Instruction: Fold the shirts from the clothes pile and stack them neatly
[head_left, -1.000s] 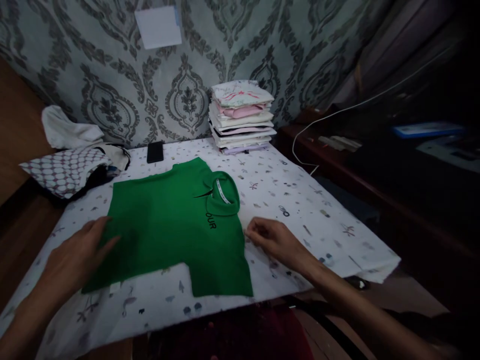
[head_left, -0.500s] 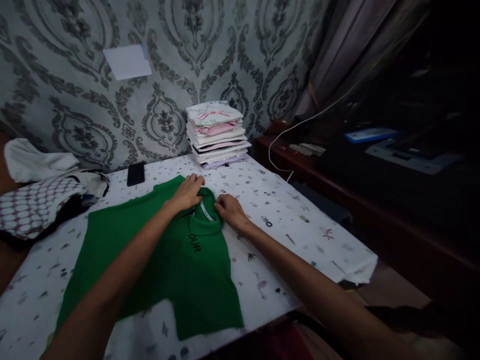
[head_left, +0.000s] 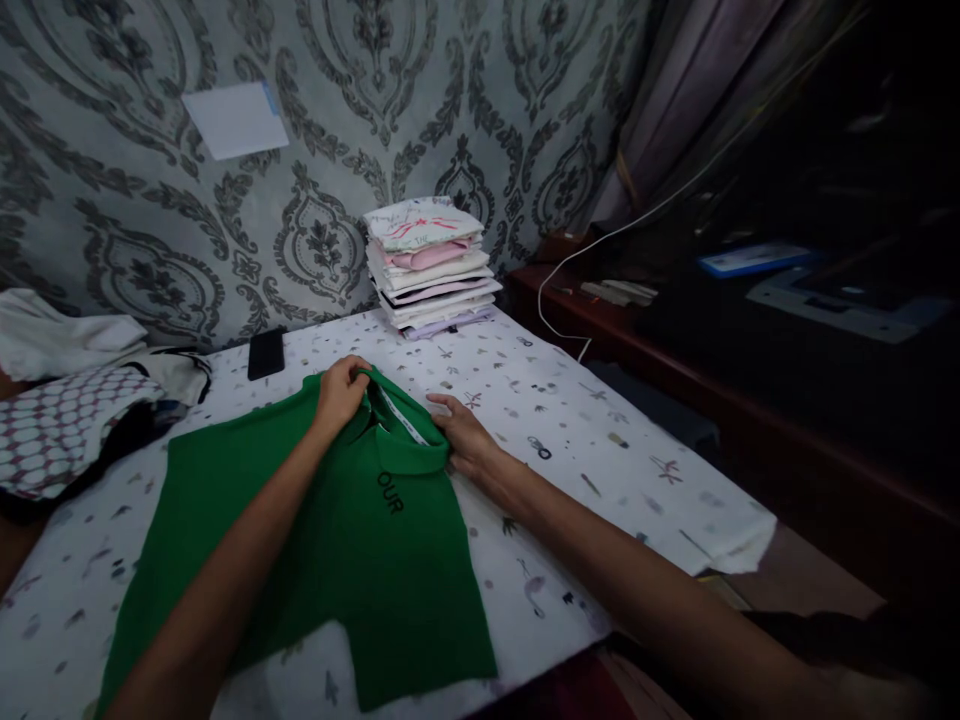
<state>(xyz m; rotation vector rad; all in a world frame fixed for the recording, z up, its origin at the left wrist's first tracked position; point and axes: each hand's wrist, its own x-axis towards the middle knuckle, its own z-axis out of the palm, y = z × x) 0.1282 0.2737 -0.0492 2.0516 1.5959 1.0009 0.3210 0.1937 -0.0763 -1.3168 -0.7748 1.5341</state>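
A green polo shirt (head_left: 300, 540) lies spread on the patterned cloth, its collar toward the right and the black letters "OUR" on its front. My left hand (head_left: 343, 398) is closed on the far side of the collar, fingers pinching the edge. At the collar's right side, my right hand (head_left: 466, 438) grips the fabric, with one finger sticking out and its other fingers partly hidden. Between the hands the collar is drawn into a long narrow opening. A white strip shows along its inside.
A stack of folded clothes (head_left: 429, 265) stands at the back against the wall. A black phone (head_left: 266, 354) lies behind the shirt. Crumpled garments (head_left: 82, 420) lie at the left. Along the right runs a dark red ledge (head_left: 551, 290) with a white cable (head_left: 541, 300).
My left hand has shifted left and my right hand slightly down along the collar. The collar opening has become longer and narrower. The view has moved slightly.
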